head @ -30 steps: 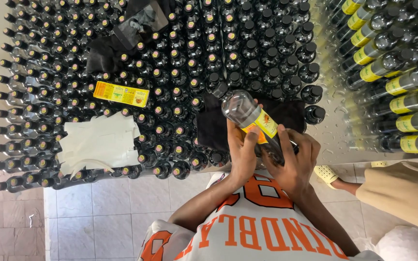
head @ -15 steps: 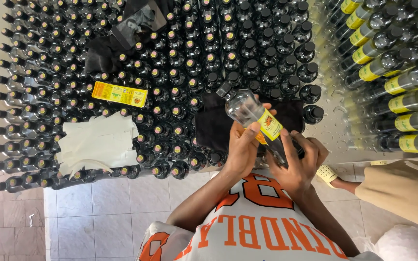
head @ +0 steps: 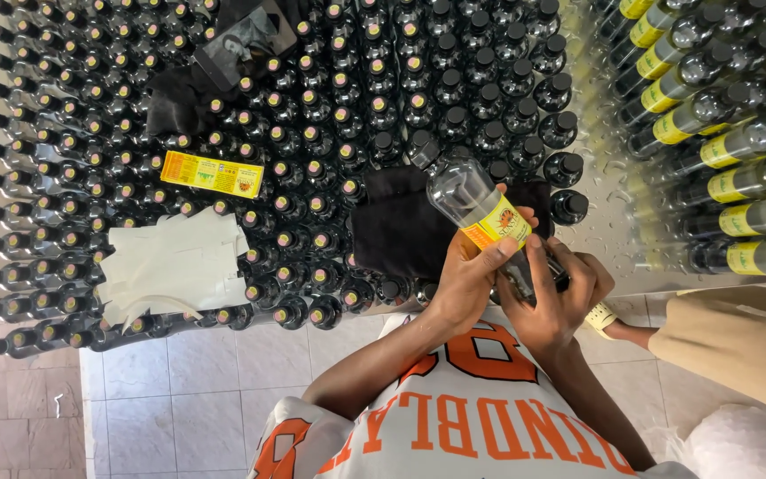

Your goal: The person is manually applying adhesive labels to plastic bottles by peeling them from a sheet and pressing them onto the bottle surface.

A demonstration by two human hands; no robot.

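I hold a clear plastic bottle (head: 467,197) with a black cap, tilted away from me over a table packed with bottles. My left hand (head: 467,284) grips its middle, with the thumb pressed on the yellow label (head: 498,224) stuck around it. My right hand (head: 556,297) wraps the bottle's lower end, fingers laid along its side. A dark cloth (head: 396,231) lies on the bottle tops just under the held bottle.
Several upright dark bottles with caps (head: 330,115) fill the table. A loose yellow label (head: 212,174) and white backing sheets (head: 175,264) lie on them at left. Labelled bottles (head: 738,177) are stacked lying down at right. Another person's foot (head: 609,324) and clothing (head: 738,346) are at lower right.
The bottle has swung slightly to the right and upward in my hands. My left thumb slid along the label, and my right hand shifted further right around the base.
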